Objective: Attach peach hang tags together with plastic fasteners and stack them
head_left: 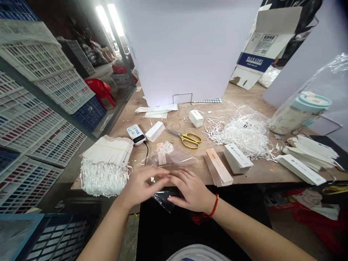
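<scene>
At the front edge of the table, my left hand point(143, 184) pinches a clear plastic bag point(164, 200), thumb and fingers curled together. My right hand point(191, 190), with a red cord on its wrist, grips the same bag from the other side, its thumb over the plastic. The bag hangs below the table edge against dark clothing. Just beyond the hands lies a flat clear bag point(179, 157) with a pinkish paper tag point(161, 155) at it. Left of my left hand is a big stack of tags with white strings point(106, 165).
Yellow-handled scissors point(190, 139) lie mid-table near a white electronic device point(136, 135) with a cable. To the right are tag stacks point(219, 166), point(237, 158), a heap of white strings point(241, 136) and a tumbler point(301, 112). Crates point(40, 69) stand left.
</scene>
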The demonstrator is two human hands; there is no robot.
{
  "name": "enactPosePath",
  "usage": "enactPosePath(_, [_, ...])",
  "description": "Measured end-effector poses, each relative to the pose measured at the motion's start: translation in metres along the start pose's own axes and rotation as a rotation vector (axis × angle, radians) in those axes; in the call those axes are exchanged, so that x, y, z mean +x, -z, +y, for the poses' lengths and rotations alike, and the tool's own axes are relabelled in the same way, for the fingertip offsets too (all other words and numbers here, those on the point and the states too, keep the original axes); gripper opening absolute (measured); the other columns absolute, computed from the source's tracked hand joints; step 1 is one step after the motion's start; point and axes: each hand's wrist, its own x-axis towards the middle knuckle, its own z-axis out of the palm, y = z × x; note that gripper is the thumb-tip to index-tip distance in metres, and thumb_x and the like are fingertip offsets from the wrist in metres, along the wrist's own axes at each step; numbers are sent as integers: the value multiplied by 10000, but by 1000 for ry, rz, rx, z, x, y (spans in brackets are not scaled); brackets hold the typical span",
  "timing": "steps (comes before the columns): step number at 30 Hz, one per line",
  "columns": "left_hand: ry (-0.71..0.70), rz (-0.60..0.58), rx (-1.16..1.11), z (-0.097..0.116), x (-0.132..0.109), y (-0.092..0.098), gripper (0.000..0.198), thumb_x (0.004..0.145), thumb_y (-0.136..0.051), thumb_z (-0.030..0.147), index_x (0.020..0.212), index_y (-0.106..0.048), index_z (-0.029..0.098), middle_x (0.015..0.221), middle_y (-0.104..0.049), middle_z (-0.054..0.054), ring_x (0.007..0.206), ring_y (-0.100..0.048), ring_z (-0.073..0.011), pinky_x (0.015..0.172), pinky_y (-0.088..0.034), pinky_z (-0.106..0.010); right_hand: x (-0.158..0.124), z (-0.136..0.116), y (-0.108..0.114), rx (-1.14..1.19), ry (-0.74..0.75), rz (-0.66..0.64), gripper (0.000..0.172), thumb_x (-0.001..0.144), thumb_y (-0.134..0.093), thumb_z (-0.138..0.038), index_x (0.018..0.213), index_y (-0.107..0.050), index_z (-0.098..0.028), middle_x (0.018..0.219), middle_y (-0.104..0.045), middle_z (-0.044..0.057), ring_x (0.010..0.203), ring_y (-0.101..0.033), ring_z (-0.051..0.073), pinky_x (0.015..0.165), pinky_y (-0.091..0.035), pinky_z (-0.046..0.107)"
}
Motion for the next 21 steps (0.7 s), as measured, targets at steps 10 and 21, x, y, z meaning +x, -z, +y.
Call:
enactPosePath(10, [526,8,525,-91,124,12,590,823,-664,340,1362,-556,128,1354,-638,-174,1248,-590,-326,1059,-440,-399,11,10,-16,13,-248,-115,492,1015,-470,-493,1407,-497,-198,1462,-584,110,1410,-477,247,1226,-292,509])
enactPosePath(21, [745,-298,542,-148,206,-16,424,511,-848,233,907,-731,140,1014,-766,-195,968,-718,-361,806,-543,-363,12,11,-18,75,-298,-71,495,1019,-452,-491,1415,-481,-196,1445,-597,108,1428,-450,256,1267,-175,544])
